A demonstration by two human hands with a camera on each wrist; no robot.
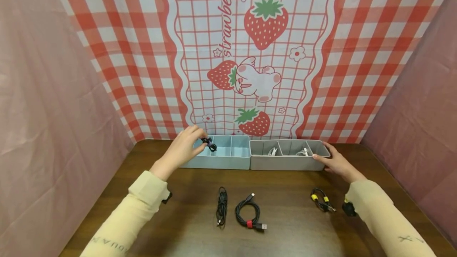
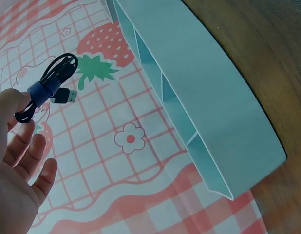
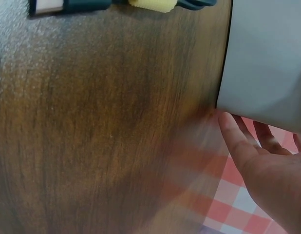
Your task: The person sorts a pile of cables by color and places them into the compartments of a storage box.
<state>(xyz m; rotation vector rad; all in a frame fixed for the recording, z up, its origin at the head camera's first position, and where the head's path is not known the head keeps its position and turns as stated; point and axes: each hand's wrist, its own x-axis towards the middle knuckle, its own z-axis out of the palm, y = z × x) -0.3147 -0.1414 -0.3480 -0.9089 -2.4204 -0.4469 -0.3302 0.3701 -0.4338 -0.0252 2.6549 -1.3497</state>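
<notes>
My left hand (image 1: 183, 148) (image 2: 19, 165) pinches a small black cable bundle (image 1: 210, 144) (image 2: 48, 87) with a dark blue tie, held above the left part of the light blue divided box (image 1: 217, 163) (image 2: 204, 92). At the right end of the grey divided box (image 1: 285, 164) (image 3: 267, 63), my right hand (image 1: 338, 163) (image 3: 267, 170) rests its fingers and thumb against the end wall and rim. White cables (image 1: 273, 151) lie in the grey box, in two of its compartments.
On the brown table (image 1: 171, 225) lie a long black cable bundle (image 1: 221, 206), a coiled black cable with a red tie (image 1: 248, 211), and a black cable with yellow ties (image 1: 322, 200) at the right. A checked strawberry cloth (image 1: 264, 66) hangs behind the boxes.
</notes>
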